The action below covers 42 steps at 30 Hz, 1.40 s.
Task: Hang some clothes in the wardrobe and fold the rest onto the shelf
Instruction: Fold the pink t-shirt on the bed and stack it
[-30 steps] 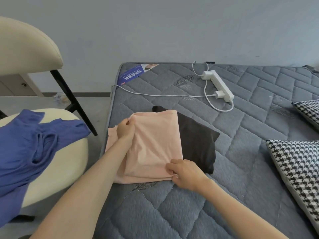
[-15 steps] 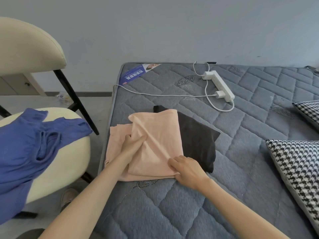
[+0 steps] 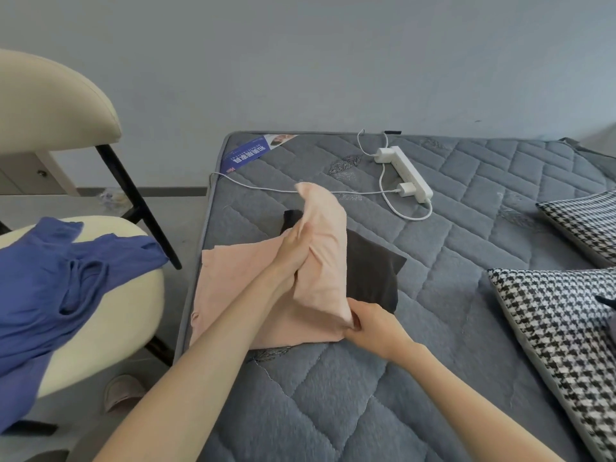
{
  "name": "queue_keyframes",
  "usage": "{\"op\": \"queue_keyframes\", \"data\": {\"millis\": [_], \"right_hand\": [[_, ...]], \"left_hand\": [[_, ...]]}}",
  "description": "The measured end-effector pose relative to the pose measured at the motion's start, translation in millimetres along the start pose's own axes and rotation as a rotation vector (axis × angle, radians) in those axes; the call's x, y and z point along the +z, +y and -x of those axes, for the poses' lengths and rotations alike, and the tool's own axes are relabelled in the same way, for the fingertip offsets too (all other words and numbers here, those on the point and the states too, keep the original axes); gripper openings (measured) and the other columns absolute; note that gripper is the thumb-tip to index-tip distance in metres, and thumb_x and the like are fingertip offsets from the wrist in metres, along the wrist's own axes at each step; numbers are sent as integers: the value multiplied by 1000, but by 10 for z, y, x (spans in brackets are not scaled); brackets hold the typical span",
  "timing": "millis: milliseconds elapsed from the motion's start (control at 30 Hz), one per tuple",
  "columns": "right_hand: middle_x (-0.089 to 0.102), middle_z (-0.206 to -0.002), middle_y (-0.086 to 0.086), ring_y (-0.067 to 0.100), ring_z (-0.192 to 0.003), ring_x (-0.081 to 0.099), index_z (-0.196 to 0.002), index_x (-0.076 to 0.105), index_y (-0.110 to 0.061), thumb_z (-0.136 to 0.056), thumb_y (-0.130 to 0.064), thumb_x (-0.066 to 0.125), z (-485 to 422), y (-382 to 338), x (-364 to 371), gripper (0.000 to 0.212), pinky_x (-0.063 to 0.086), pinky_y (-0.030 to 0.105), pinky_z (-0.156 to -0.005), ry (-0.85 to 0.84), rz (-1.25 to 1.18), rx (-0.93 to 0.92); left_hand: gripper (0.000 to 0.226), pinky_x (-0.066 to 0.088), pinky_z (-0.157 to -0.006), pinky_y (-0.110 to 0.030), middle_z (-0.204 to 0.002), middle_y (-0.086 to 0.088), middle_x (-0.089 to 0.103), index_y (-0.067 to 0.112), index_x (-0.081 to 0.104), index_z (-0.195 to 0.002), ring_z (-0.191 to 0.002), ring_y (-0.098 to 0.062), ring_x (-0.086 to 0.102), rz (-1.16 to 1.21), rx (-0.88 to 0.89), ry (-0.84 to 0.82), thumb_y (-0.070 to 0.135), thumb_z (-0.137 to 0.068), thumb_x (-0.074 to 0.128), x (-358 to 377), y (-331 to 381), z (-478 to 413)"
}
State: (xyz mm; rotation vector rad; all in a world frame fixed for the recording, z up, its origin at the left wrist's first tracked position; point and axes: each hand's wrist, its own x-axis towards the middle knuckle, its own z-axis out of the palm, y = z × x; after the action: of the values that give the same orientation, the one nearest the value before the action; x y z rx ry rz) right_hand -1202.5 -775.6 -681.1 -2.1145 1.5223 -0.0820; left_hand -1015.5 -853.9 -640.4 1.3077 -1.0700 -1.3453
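Note:
A pale pink garment lies at the near left edge of the grey quilted mattress. My left hand grips its upper layer and holds that flap raised on edge. At the flap's near corner, my right hand pinches the same pink cloth. A folded black garment lies partly under the pink one, to its right. Off to the left, a blue garment is draped over a cream chair seat.
A white power strip with a plugged charger and cable lies on the far side of the mattress. Two houndstooth cushions rest at the right. The chair's cream backrest and black leg stand left of the bed. A shoe shows on the floor.
My left hand moved from the pink garment's far left corner to its middle, gripped the top layer and lifted it upright. My right hand stayed at the near corner.

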Motion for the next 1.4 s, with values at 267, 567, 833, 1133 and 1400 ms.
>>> {"op": "queue_keyframes", "data": {"millis": [267,567,833,1133,1400], "right_hand": [[61,-92,-4,9,-72,55,-102,52,-17,-93,-10,48,-81,-66,-5,12,48,27,-64,207,-336,305],[56,-99,-5,15,-96,56,-129,45,-13,-91,-40,57,-520,-300,34,48,49,32,-83,235,-719,507],[58,-109,-4,9,-94,57,-137,41,-21,-90,-24,62,-543,-449,-214,51,47,23,-67,78,-894,351],[58,-83,1,17,-77,63,-147,26,-38,-85,-15,64,-829,-1398,-291,76,58,31,-62,-109,-804,18],[56,-132,-1,16,-121,50,-138,49,-22,-98,-17,48,-919,-1581,216,41,41,22,-95,151,-456,-105]], "left_hand": [[75,30,-110,-41,-153,-7,25,17,8,-152,-138,-28,29,-399,-260,224,29,-93,52,-485,-607,145],[74,-5,-116,-46,-157,-1,-22,30,-20,-148,-146,-23,-14,-984,-36,-141,44,-100,35,-582,-1128,498],[55,14,-119,-34,-157,1,21,18,19,-151,-143,-12,20,-626,-2,-113,26,-101,41,-776,-1014,551],[23,45,-78,-27,-110,-2,62,19,56,-120,-86,-16,57,-100,-344,159,20,-101,42,-1424,-657,582],[40,49,-63,-28,-85,-2,72,11,62,-115,-77,-16,65,223,-447,333,44,-93,54,-1877,-703,672]]}}
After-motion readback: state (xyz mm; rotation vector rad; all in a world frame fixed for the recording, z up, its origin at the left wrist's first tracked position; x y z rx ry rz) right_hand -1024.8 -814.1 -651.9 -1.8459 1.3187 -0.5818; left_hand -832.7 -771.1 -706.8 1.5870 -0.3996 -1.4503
